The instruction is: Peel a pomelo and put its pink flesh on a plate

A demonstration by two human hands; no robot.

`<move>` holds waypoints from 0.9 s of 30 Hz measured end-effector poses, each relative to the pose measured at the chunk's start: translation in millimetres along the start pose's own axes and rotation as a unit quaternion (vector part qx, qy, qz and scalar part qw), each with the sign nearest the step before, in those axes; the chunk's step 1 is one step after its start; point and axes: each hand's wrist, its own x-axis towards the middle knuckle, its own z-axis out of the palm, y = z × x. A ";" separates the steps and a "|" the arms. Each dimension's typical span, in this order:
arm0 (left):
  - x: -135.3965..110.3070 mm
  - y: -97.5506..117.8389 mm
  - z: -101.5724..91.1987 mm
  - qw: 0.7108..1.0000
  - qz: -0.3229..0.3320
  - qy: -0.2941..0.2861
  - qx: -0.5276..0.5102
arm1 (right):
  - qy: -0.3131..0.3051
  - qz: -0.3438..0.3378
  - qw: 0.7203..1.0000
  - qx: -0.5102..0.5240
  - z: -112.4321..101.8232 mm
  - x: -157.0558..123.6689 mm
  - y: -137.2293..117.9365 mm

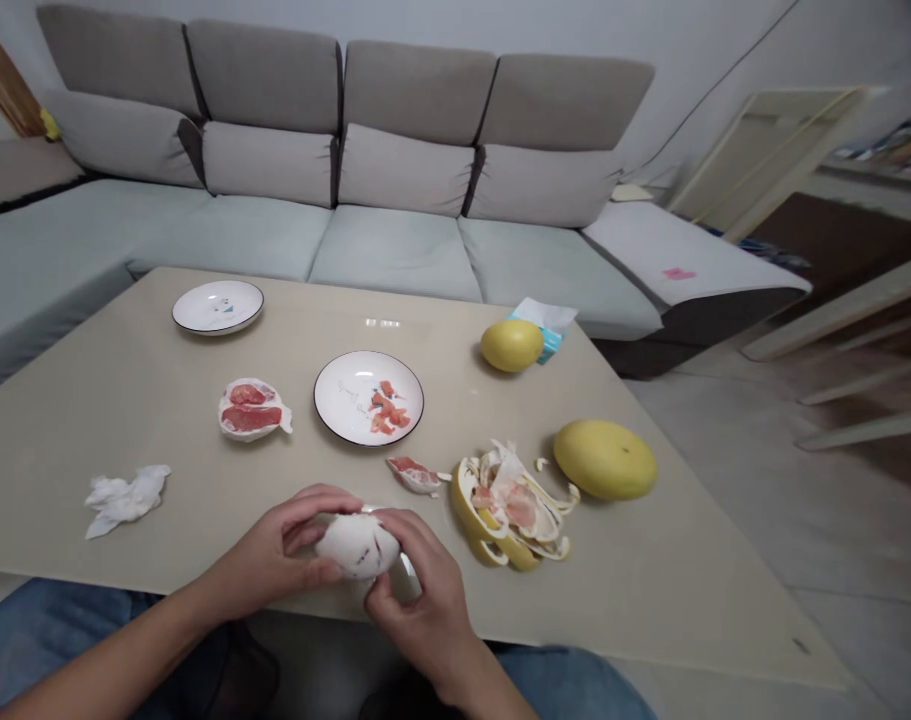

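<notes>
My left hand (pixel 279 550) and my right hand (pixel 417 580) both grip a peeled white pomelo chunk (pixel 356 546) over the near edge of the beige table (pixel 125 400). The fingers of both hands curl round it. Just right of my hands lies a heap of yellow pomelo peel (pixel 511 510). A small pink segment (pixel 416 474) lies just beyond my hands.
A white plate with red fruit pieces (pixel 342 400) sits mid-table, an empty plate (pixel 217 306) far left. A split pomelo portion (pixel 251 410) and a crumpled tissue (pixel 125 497) lie left. Two whole yellow pomelos (pixel 605 459) (pixel 511 345) and a tissue pack (pixel 549 322) are right. A grey sofa (pixel 350 200) stands behind.
</notes>
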 end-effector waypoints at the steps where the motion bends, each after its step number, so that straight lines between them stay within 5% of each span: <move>1: -0.6 -1.4 0.4 0.999 -0.004 0.013 -0.034 | 0.002 -0.029 0.999 -0.017 -1.9 0.1 1.4; 7: -3.2 -1.9 12.8 0.951 -0.212 -0.021 -0.223 | -0.069 -0.242 0.962 -0.106 -7.5 1.4 7.9; 9: -3.2 0.4 13.4 0.963 -0.179 0.011 -0.202 | -0.069 -0.195 0.972 -0.113 -7.3 2.6 7.6; 13: -4.3 5.5 10.5 0.989 -0.110 0.044 -0.090 | -0.040 0.029 0.999 0.007 -6.6 4.1 5.1; 18: -5.0 2.6 19.1 0.992 -0.118 0.046 -0.018 | -0.081 0.222 0.958 0.162 -2.0 5.7 -3.0; 23: -4.0 0.8 26.3 0.991 -0.106 0.066 0.054 | -0.123 0.278 0.938 0.165 -0.4 7.0 -9.7; 27: -1.4 9.1 23.2 0.992 -0.089 0.016 0.088 | -0.104 0.267 0.948 0.138 -1.9 7.6 -8.0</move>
